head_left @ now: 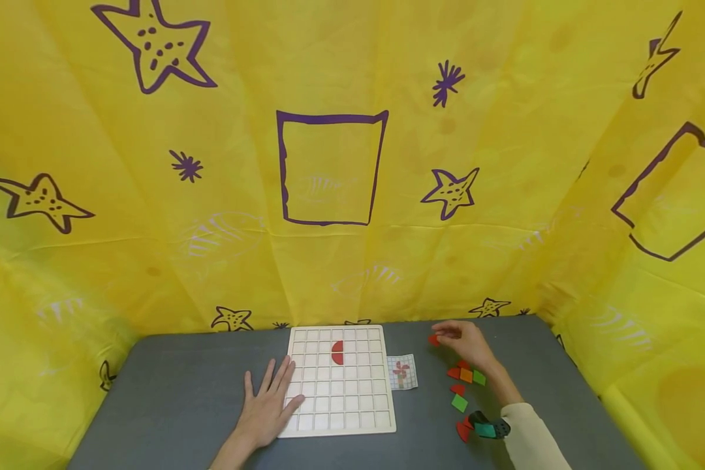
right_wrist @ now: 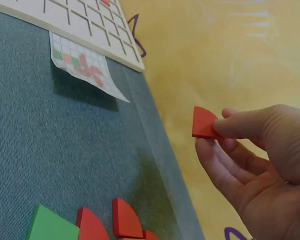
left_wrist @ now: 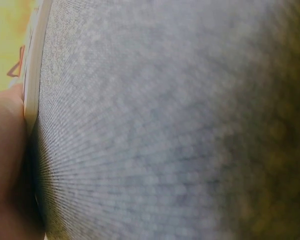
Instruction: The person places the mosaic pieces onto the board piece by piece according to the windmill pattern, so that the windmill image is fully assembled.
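A white gridded board (head_left: 329, 423) lies on the grey table, with two red quarter-circle pieces (head_left: 337, 353) on it, forming a half disc. My left hand (head_left: 267, 406) rests at the board's left edge, fingers spread and thumb over the border. In the left wrist view, only part of that hand (left_wrist: 5, 145) shows beside the board's edge. Right of the board, my right hand (head_left: 467, 344) pinches a red quarter-circle piece (right_wrist: 204, 123) between thumb and fingers, raised above the table. A pattern card (head_left: 408, 377) showing a red pinwheel sticks out from the board's right edge.
Below my right hand lie loose pieces: an orange square (head_left: 466, 375), green squares (head_left: 459, 403) and several red quarter circles (head_left: 463, 431). A yellow cloth (head_left: 329, 274) with purple drawings hangs behind the table and along its sides.
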Motion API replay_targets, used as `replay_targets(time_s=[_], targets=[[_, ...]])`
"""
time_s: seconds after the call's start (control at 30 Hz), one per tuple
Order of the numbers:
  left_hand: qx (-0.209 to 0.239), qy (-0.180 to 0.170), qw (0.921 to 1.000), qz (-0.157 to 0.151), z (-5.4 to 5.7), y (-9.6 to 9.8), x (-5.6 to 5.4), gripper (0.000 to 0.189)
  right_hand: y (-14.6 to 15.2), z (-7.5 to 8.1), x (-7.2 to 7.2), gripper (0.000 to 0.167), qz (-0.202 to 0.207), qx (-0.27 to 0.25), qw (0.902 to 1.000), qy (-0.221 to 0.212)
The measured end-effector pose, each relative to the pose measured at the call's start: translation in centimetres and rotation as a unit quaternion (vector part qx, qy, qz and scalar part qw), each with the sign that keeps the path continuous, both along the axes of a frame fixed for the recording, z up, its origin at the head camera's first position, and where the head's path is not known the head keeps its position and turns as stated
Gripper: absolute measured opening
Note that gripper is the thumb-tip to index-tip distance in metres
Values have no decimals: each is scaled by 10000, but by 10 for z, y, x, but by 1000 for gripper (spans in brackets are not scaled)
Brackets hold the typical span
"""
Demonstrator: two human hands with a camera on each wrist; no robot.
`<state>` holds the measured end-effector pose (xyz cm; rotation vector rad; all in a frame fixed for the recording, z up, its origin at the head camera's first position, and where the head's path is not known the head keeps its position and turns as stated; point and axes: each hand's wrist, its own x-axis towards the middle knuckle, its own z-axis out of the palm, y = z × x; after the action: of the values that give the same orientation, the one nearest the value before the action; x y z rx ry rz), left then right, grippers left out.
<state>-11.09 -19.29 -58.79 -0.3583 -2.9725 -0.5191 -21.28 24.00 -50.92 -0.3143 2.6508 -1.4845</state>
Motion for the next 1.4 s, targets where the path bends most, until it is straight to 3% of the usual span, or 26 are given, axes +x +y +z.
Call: replay_targets(time_s=[0.33, 0.73, 1.17, 1.4], targets=[[141, -25, 9999, -3, 4, 1, 2, 70, -15, -4, -1, 28, 63, -819, 9965, -184], [41, 142, 9999, 34, -7, -4, -1, 71, -29, -5, -1, 30, -80, -832, 9962, -237], [157, 93, 9998, -103, 5, 0, 3, 69, -55, -8, -2, 28, -458, -1093, 9929, -106], [-12, -193, 9998, 22, 8, 1, 3, 70, -68, -10, -2, 25, -457, -1188, 9918, -74]])
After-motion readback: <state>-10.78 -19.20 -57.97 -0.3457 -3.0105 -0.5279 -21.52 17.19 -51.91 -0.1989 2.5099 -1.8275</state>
